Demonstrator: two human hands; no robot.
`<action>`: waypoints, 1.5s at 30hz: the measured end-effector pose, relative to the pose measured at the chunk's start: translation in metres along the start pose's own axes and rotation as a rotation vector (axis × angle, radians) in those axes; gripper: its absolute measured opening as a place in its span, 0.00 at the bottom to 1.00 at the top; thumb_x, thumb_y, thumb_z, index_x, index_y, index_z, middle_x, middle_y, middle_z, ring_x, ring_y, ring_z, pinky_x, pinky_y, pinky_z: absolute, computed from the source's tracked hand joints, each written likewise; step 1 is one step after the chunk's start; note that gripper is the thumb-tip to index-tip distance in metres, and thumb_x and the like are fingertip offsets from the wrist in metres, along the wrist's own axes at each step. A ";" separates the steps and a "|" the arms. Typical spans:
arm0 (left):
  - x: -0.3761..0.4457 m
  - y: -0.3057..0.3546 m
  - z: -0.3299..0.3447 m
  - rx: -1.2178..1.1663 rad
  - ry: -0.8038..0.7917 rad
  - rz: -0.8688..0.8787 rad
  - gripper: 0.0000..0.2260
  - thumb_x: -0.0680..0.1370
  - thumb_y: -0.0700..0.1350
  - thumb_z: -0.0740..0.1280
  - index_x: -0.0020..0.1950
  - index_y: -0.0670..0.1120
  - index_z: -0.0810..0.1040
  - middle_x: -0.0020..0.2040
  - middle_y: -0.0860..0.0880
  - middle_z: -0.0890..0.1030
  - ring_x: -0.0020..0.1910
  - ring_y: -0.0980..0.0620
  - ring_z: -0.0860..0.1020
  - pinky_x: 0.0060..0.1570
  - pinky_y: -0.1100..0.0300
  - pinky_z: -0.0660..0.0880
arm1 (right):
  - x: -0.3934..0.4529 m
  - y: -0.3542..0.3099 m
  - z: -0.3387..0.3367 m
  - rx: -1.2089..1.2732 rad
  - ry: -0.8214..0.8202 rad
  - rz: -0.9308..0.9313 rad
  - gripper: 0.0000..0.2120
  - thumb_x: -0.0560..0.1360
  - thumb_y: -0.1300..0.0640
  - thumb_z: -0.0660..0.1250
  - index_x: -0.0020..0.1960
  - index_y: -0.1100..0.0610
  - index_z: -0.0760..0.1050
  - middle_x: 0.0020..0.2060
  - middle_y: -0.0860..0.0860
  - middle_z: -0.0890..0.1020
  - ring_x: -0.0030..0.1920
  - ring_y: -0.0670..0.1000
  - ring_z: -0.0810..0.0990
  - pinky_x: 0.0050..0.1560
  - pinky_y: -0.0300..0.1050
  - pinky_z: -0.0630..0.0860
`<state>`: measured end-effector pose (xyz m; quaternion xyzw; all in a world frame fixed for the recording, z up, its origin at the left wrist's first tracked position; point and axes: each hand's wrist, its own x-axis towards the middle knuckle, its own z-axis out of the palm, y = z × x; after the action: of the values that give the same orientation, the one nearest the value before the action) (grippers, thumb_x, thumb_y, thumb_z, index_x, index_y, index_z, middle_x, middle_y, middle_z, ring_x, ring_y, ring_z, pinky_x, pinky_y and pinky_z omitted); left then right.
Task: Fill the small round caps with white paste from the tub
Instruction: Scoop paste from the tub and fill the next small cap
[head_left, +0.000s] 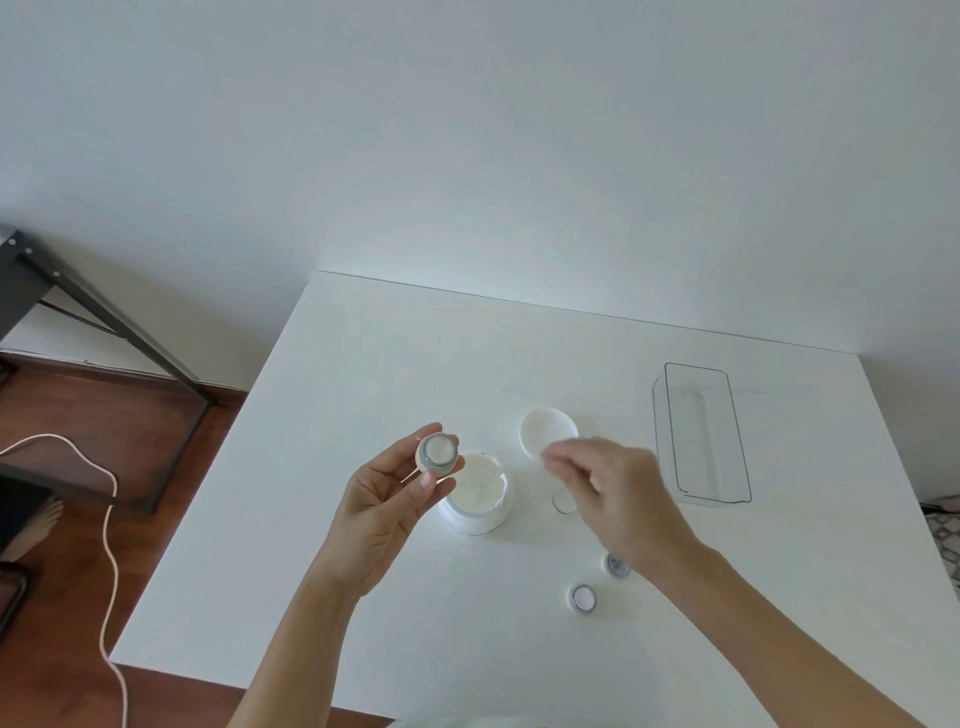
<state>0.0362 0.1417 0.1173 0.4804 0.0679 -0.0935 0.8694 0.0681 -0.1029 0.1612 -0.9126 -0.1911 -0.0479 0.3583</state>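
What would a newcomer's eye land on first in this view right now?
Probably the left hand, raised mid-table and pinching a small round cap showing white inside. Directly behind it stands the open tub of white paste. The blurred right hand hovers right of the tub, near the tub's lid.

Wall (467, 130): plain white, unmarked, filling the upper half of the view behind the counter.
Counter (363, 374): white, smooth top, far edge set against the wall.
Floor (78, 415): reddish-brown wood boards, visible left of the counter.
Skirting (104, 358): pale strip along the foot of the wall, far left.
Frame (104, 322): dark metal legs with a diagonal brace, standing on the floor at left.
Cord (109, 545): pale, looping across the floor boards.
Light: soft, even daylight; faint shadows only.
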 end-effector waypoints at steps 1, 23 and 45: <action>0.000 0.000 0.001 0.003 -0.016 -0.006 0.20 0.72 0.42 0.72 0.65 0.49 0.81 0.64 0.45 0.82 0.61 0.46 0.81 0.59 0.55 0.78 | 0.002 -0.007 -0.006 0.136 0.111 0.113 0.05 0.77 0.62 0.67 0.45 0.55 0.81 0.33 0.47 0.83 0.34 0.47 0.80 0.37 0.38 0.76; 0.003 0.001 0.008 0.035 -0.122 -0.040 0.23 0.74 0.31 0.66 0.64 0.51 0.82 0.63 0.49 0.83 0.65 0.49 0.78 0.60 0.55 0.77 | 0.024 -0.045 -0.018 0.724 0.032 0.691 0.08 0.74 0.65 0.64 0.40 0.61 0.82 0.33 0.55 0.85 0.28 0.47 0.77 0.32 0.38 0.76; 0.001 0.005 -0.001 -0.006 -0.047 -0.043 0.22 0.69 0.41 0.74 0.63 0.49 0.82 0.64 0.45 0.82 0.65 0.47 0.79 0.59 0.55 0.77 | 0.012 0.002 -0.005 0.763 0.001 0.670 0.05 0.78 0.64 0.65 0.49 0.60 0.80 0.37 0.53 0.86 0.33 0.46 0.80 0.38 0.35 0.78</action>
<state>0.0380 0.1454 0.1207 0.4741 0.0582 -0.1231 0.8699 0.0803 -0.1039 0.1663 -0.7277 0.1085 0.1427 0.6620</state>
